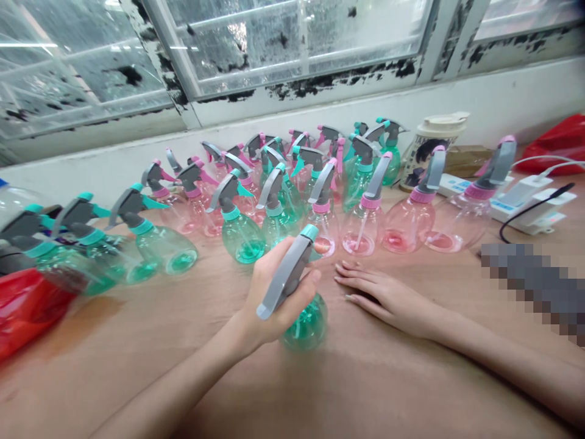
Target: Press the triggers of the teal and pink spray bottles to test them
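My left hand [269, 292] is wrapped round the neck of a green spray bottle [307, 323] with a grey trigger head and a teal nozzle. Most of its neck and trigger is hidden by my fingers. To the right, my right hand [384, 296] lies flat on the wooden table [365, 378], fingers stretched out and holding nothing. Just beyond my hands stand a green spray bottle [242, 238] and a pink spray bottle [363, 228], part of a front row of several clear, tinted bottles with grey heads.
More spray bottles [315, 161] crowd toward the wall, with green ones [167, 247] at the left. A red plastic bag [31, 311] lies at the left edge. On the right are a lidded cup [427, 143], a white power strip [525, 204] with cables and another red bag [557, 146].
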Tool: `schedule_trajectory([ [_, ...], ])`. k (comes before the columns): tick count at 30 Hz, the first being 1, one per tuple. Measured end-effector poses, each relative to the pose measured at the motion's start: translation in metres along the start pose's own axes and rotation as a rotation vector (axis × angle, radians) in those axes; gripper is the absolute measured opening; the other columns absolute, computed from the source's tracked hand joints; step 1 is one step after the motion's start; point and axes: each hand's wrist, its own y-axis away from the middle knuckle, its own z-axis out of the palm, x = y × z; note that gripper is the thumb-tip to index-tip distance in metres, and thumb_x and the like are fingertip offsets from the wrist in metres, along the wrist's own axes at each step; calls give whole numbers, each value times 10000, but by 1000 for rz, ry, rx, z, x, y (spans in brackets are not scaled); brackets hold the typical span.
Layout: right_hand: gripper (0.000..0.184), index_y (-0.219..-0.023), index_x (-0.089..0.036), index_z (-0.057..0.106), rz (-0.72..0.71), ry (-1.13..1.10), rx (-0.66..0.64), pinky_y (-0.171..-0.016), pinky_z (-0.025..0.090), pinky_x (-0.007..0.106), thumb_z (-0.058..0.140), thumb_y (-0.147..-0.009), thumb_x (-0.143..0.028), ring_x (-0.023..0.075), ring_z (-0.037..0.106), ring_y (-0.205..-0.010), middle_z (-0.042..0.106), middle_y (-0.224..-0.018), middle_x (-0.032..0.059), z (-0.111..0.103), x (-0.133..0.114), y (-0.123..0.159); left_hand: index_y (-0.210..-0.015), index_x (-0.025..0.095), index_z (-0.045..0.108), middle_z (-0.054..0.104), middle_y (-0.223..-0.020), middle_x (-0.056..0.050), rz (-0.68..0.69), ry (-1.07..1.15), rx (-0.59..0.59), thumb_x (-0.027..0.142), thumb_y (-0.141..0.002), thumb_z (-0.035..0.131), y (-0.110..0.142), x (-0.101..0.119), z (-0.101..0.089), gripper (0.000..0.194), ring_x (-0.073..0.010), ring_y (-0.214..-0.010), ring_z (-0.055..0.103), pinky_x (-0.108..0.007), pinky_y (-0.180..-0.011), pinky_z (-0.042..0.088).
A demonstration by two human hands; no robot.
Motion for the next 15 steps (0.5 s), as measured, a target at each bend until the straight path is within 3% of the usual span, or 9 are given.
schedule_trajectory([
  [15, 444, -1399, -184, 517, 5, -18, 5, -1163, 335, 496, 382, -1025, -382, 249, 394, -1403, 476, -1487, 86, 1, 1, 0, -1080, 208, 573, 391, -615, 69, 32, 80, -29, 247, -872, 528, 3, -1, 1, 216, -115, -475, 373, -272, -525, 388],
])
